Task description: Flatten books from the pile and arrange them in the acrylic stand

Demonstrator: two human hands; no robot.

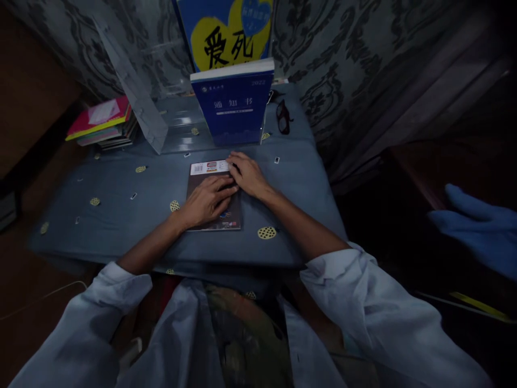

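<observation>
A thin dark book (214, 222) with a white barcode strip along its far edge lies flat on the table, near the front. My left hand (210, 199) rests palm down across its middle, fingers stretched to the right, open. At the book's far right corner lies my right hand (248, 175), open, its fingers over the corner and the palm beyond the right edge. Both hands cover part of the cover. Behind them a blue book (236, 113) with white lettering stands upright in a clear stand.
A blue and yellow book (226, 32) stands at the back. To the left are a stack of books (103, 124) and a leaning translucent panel (133, 91). Glasses (283, 117) lie at the back right. A blue cloth-like thing (480, 221) is off the table's right side.
</observation>
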